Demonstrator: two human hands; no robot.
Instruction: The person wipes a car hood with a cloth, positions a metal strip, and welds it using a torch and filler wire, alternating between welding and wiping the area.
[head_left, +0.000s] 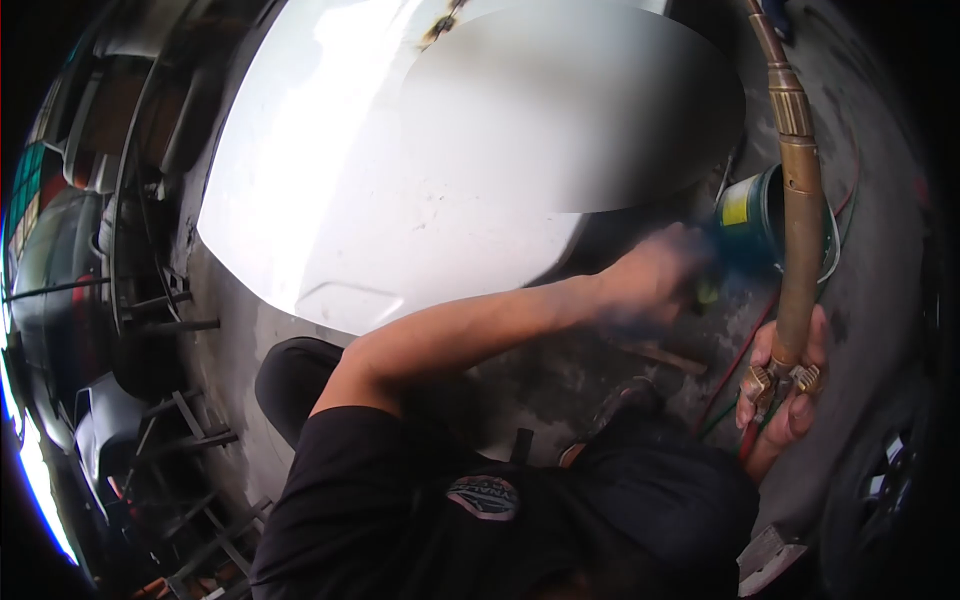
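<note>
My right hand (815,375) grips a brass gas torch (797,190) near its valve knobs. The torch stands nearly upright in view, its narrow end passing out at the top right. A red hose (735,370) and a green hose run from its lower end. My left hand (660,270) reaches across my body, fingers curled and smeared by motion. A small yellow-green bit shows at its fingers, too blurred to name. Just beyond that hand is a dark green bucket (745,225) with a yellow label, partly behind the torch.
A large white car body panel (490,200) fills the upper middle, with a scorched spot at its top edge. Metal stands (190,430) and vehicles line the left. A wooden strip (665,358) lies on the concrete floor. A dark wheel (885,490) is at right.
</note>
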